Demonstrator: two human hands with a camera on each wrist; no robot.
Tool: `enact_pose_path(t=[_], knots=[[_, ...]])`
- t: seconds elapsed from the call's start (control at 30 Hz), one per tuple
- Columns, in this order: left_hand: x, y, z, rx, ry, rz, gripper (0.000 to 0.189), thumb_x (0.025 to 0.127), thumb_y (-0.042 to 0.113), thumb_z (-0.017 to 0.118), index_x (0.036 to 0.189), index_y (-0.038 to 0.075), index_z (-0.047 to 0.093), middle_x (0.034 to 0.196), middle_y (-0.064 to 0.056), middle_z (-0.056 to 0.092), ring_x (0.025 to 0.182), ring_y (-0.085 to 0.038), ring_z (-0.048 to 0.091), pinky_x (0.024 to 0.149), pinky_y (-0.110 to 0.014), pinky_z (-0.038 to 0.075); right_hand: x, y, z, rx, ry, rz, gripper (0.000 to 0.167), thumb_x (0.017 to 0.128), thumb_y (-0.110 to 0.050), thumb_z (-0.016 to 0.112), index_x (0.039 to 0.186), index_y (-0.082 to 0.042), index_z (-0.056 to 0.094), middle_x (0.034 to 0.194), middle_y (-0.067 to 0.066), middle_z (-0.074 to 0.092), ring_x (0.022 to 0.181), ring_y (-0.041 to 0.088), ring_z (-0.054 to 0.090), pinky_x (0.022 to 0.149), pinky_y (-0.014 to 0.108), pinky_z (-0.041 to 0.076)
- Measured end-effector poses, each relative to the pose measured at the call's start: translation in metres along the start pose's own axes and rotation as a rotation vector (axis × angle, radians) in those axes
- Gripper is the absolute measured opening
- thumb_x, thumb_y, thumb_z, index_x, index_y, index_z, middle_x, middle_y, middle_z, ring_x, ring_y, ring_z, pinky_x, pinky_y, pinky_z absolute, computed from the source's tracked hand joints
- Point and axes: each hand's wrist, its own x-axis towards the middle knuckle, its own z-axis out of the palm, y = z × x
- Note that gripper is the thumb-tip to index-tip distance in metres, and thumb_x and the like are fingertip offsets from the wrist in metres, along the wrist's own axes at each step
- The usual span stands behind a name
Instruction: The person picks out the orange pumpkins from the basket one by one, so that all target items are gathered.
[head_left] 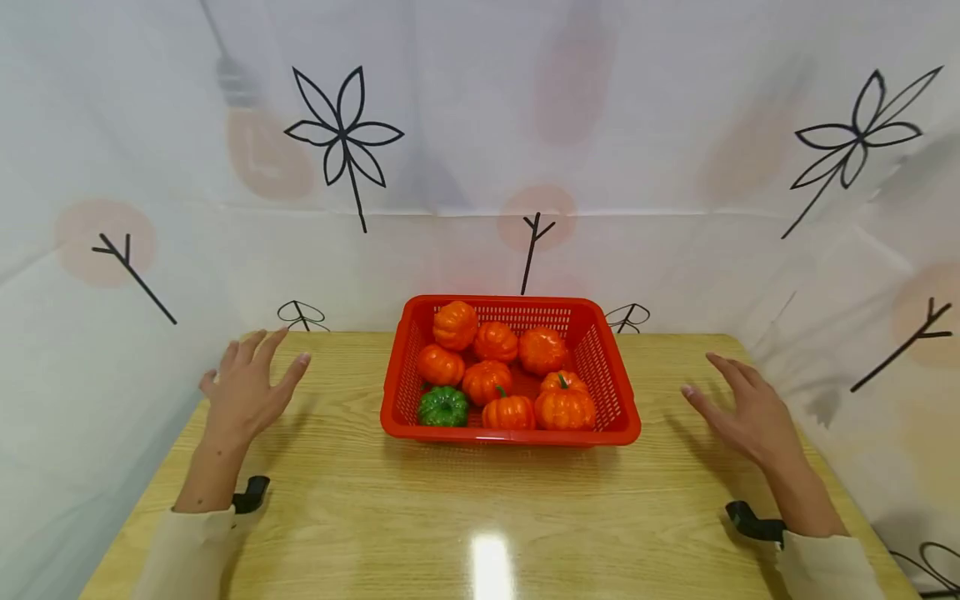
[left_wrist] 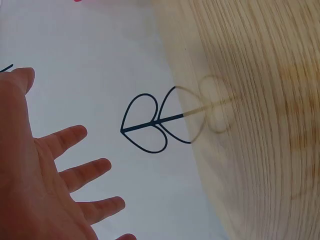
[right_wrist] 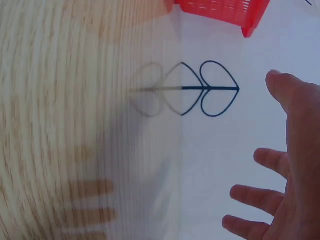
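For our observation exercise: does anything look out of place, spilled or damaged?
No spill or damage shows. The green pumpkin, near left in the red basket, looks odd because the other pumpkins are orange.

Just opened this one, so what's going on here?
A person's left hand and right hand are both empty, held out on either side of a red basket. The basket sits on a wooden table with several orange pumpkins and one green pumpkin inside. Neither hand is touching the basket or the pumpkins.
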Motion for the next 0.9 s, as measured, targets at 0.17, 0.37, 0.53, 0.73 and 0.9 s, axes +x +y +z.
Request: enact_pose_path(t=[0.17, 0.37, 0.53, 0.73, 0.9], knots=[[-0.001, 0.003, 0.001, -0.016, 0.020, 0.022, 0.071, 0.108, 0.061, 0.047, 0.164, 0.017, 0.041, 0.162, -0.026, 0.041, 0.145, -0.055, 0.036, 0.095, -0.088, 0.026, 0.002, -0.003, 0.001, 0.007, 0.010, -0.002, 0.081, 0.101, -0.048, 0.068, 0.165, -0.008, 0.036, 0.155, 0.040, 0.038, 0.131, 0.066, 0.042, 0.095, 0.083, 0.036], [-0.001, 0.011, 0.000, -0.077, 0.052, 0.067, 0.067, 0.109, 0.054, 0.051, 0.161, 0.012, 0.046, 0.157, -0.028, 0.046, 0.136, -0.057, 0.046, 0.094, -0.084, 0.037, 0.002, -0.013, -0.003, 0.022, 0.010, -0.011, 0.080, 0.101, -0.046, 0.069, 0.163, -0.007, 0.038, 0.153, 0.039, 0.040, 0.130, 0.064, 0.043, 0.095, 0.083, 0.037], [0.000, 0.019, -0.002, -0.162, 0.026, 0.074, 0.068, 0.109, 0.053, 0.052, 0.162, 0.011, 0.044, 0.158, -0.029, 0.044, 0.137, -0.057, 0.045, 0.100, -0.078, 0.041, 0.002, -0.025, -0.007, 0.056, 0.050, -0.051, 0.076, 0.100, -0.041, 0.073, 0.161, -0.008, 0.043, 0.151, 0.037, 0.044, 0.128, 0.062, 0.046, 0.093, 0.081, 0.039], [-0.001, 0.030, -0.006, -0.215, -0.019, 0.059, 0.068, 0.110, 0.054, 0.049, 0.163, 0.012, 0.042, 0.161, -0.028, 0.041, 0.139, -0.057, 0.044, 0.104, -0.078, 0.039, 0.002, -0.041, -0.011, 0.094, 0.095, -0.103, 0.073, 0.097, -0.036, 0.078, 0.158, -0.010, 0.049, 0.148, 0.032, 0.049, 0.128, 0.058, 0.048, 0.092, 0.079, 0.041], [-0.003, 0.041, -0.003, -0.255, -0.022, 0.075, 0.066, 0.110, 0.051, 0.052, 0.162, 0.012, 0.044, 0.157, -0.026, 0.046, 0.137, -0.051, 0.049, 0.101, -0.076, 0.042, 0.001, -0.054, -0.012, 0.132, 0.131, -0.153, 0.071, 0.094, -0.030, 0.082, 0.156, -0.011, 0.053, 0.147, 0.028, 0.053, 0.131, 0.053, 0.049, 0.095, 0.077, 0.041]])
